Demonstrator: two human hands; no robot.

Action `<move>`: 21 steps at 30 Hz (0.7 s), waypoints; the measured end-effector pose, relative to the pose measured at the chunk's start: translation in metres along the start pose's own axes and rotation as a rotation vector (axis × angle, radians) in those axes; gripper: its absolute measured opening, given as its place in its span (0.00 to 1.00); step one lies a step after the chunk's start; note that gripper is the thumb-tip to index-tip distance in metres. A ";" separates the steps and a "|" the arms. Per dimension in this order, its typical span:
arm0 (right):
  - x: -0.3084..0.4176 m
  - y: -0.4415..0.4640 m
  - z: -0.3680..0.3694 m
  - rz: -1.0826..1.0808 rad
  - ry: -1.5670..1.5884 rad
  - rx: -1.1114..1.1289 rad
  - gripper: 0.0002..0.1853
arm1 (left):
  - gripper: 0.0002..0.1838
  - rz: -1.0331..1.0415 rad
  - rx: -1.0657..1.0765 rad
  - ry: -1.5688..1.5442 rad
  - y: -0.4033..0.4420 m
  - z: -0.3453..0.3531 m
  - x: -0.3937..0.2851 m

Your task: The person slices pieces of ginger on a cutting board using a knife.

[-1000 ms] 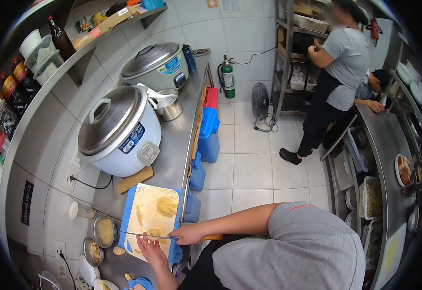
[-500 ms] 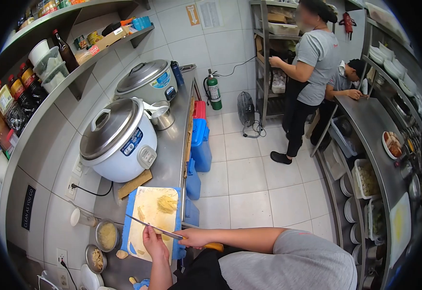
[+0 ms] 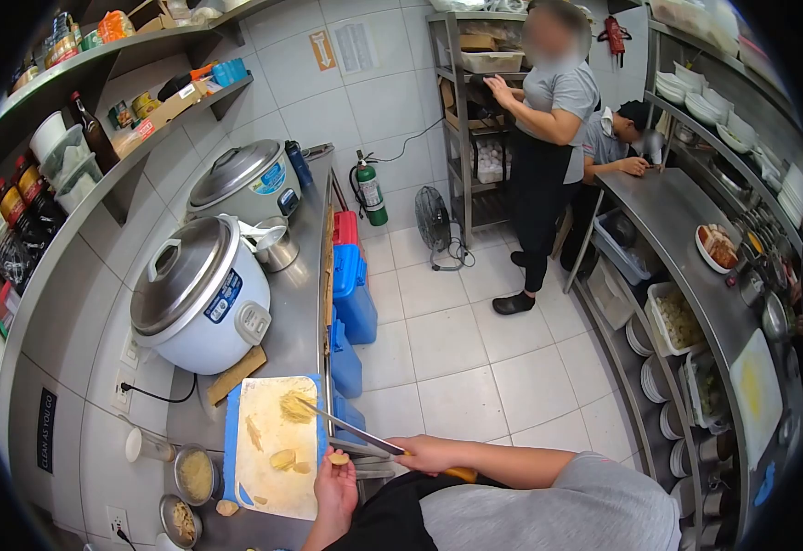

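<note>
My right hand (image 3: 427, 454) grips the handle of a long knife (image 3: 354, 428), whose tip reaches the pile of thin yellow shreds (image 3: 297, 406) on the white cutting board (image 3: 268, 487). In my left hand (image 3: 335, 487), just off the board's right edge, a small pale yellow piece (image 3: 338, 458) is pinched. Cut yellow slices (image 3: 282, 459) lie near the middle of the board, with a few shreds to their left. A blue cloth (image 3: 231, 441) shows under the board.
Two rice cookers (image 3: 201, 298) stand farther along the steel counter. Metal bowls (image 3: 197, 474) and a knobbly piece (image 3: 227, 507) sit left of the board. Blue bins (image 3: 354, 294) stand beside the counter. Two people (image 3: 553, 119) are at the back right, by a rack and another counter.
The knife has swung from across the board's lower part to the shred pile. My left hand has moved right, off the board, with a piece in it. The view has shifted.
</note>
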State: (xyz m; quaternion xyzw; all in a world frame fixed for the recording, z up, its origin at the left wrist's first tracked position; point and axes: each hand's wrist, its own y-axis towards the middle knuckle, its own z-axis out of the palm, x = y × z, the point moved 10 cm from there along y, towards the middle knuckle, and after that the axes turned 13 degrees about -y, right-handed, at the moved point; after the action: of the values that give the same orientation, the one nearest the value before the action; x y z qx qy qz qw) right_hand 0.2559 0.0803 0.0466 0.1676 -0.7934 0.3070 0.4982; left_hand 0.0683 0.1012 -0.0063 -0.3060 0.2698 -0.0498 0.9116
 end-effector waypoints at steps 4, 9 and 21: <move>-0.019 -0.030 -0.012 -0.107 -0.327 -0.226 0.30 | 0.10 -0.102 0.090 -0.104 0.010 -0.016 0.011; -0.036 -0.058 -0.017 0.130 -0.348 -0.030 0.30 | 0.15 -0.070 0.105 -0.115 0.005 -0.016 0.008; -0.057 -0.026 -0.094 0.047 -0.645 0.086 0.32 | 0.31 0.219 0.190 -0.119 0.050 -0.016 0.008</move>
State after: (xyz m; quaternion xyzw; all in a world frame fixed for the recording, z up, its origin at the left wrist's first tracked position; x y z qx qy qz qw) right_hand 0.3608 0.1199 0.0333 0.2589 -0.9002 0.2827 0.2065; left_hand 0.0629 0.1309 -0.0495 -0.1894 0.2410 0.0430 0.9509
